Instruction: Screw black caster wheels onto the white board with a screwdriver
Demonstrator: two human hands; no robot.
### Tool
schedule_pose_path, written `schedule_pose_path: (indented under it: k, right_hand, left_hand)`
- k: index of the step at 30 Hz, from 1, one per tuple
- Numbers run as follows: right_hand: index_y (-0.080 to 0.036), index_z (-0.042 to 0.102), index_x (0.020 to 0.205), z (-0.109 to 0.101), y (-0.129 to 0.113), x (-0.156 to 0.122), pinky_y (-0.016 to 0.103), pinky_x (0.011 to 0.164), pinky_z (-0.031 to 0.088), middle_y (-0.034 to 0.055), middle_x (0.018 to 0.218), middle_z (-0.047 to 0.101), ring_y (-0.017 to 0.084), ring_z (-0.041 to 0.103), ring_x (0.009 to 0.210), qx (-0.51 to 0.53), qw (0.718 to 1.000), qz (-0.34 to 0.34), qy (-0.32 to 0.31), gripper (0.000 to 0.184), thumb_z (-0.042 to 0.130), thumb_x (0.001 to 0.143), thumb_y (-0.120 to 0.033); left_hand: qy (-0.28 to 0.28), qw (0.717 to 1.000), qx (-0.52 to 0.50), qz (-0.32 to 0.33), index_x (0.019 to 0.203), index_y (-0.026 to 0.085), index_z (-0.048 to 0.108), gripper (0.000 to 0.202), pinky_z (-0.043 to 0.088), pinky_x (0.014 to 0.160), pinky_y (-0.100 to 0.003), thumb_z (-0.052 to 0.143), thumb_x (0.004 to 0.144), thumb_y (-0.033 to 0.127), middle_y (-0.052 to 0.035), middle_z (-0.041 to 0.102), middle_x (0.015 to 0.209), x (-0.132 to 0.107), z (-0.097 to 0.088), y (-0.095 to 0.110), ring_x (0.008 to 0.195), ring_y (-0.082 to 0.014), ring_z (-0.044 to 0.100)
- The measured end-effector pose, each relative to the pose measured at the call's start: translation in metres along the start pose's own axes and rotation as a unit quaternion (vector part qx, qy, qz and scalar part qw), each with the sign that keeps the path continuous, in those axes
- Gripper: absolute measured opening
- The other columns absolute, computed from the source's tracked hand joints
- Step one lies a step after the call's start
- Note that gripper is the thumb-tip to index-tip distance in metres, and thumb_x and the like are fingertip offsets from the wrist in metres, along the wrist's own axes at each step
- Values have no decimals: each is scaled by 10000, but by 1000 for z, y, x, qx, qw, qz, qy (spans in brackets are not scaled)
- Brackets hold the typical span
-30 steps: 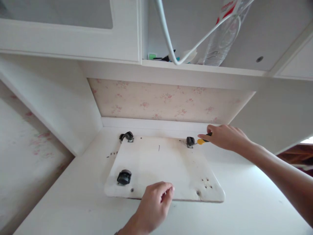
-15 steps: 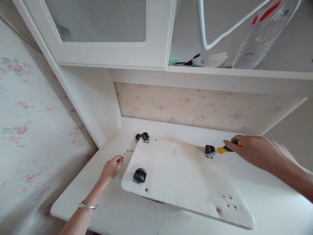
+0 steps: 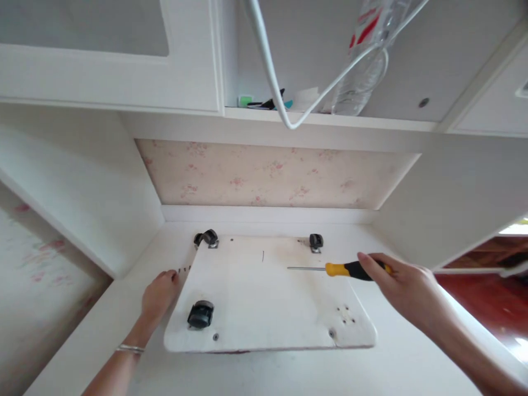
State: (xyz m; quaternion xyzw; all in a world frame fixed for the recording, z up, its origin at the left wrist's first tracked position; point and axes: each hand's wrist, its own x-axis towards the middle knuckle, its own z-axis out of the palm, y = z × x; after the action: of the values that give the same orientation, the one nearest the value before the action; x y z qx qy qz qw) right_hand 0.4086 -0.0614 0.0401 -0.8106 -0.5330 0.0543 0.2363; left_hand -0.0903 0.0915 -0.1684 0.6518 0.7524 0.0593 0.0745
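A white board [image 3: 272,297] with rounded corners lies on the white desktop. Black casters are on it at the front left [image 3: 201,314], back left [image 3: 210,237] and back right [image 3: 315,242]; another caster [image 3: 198,239] sits just beyond the back left corner. Bare screw holes [image 3: 345,314] mark the front right. My right hand [image 3: 398,278] grips a yellow and black screwdriver [image 3: 337,269], its shaft pointing left over the board. Beside the board's left edge, my left hand [image 3: 160,294] has its fingers closed at a row of small screws [image 3: 185,269]; whatever they pinch is hidden.
Above the desk runs a shelf [image 3: 330,120] holding a clear plastic bottle [image 3: 358,77] and small items. A white cable [image 3: 274,82] hangs down in front of it. Side panels [image 3: 78,181] close in the desk at left and right.
The screwdriver tip has left the back right caster and now points left over the board. My left hand has come closer to the screws. The view has turned right.
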Motion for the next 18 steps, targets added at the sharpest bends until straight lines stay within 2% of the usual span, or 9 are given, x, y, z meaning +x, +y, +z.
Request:
schedule_pose_path:
  k: [2,6,9,14,18]
  right_hand:
    - [-248,735,851,10,2,-14,297,512,377,-5,522,568,180,498,491,55,998,37,-24,577,423,843,-734]
    - [-216,726,833,38,9,-41,280,535,358,3,609,587,160,477,564,167,982,57,-72,558,455,862,-703]
    - [-199,712,783,54,11,-58,278,497,306,-10,550,507,141,414,521,231,966,74,-95,543,476,868,-681]
    - [-187,651,704,64,6,-79,270,476,257,-37,476,397,121,353,478,320,932,115,-124,549,486,863,-687]
    - [-178,630,713,70,2,-87,260,479,234,-52,475,366,107,329,469,366,910,146,-128,564,488,853,-706]
  left_hand:
    - [-4,1000,6,0,1082,168,693,432,495,792,-406,311,953,320,-177,689,1164,1,2,0,977,-336,685]
    - [-5,1000,12,-2,1171,187,667,473,500,793,-428,282,966,371,-171,664,1210,1,3,-2,981,-349,682]
    - [5,1000,9,-10,1250,178,629,500,503,795,-445,298,965,420,-183,653,1217,-1,2,-5,965,-359,682]
    - [0,1000,16,1,1166,179,667,491,499,804,-434,270,979,399,-171,649,1193,-2,3,-10,958,-341,682]
    - [1,1000,24,20,1189,178,653,497,483,838,-439,243,994,380,-168,630,1225,-1,8,-12,993,-343,667]
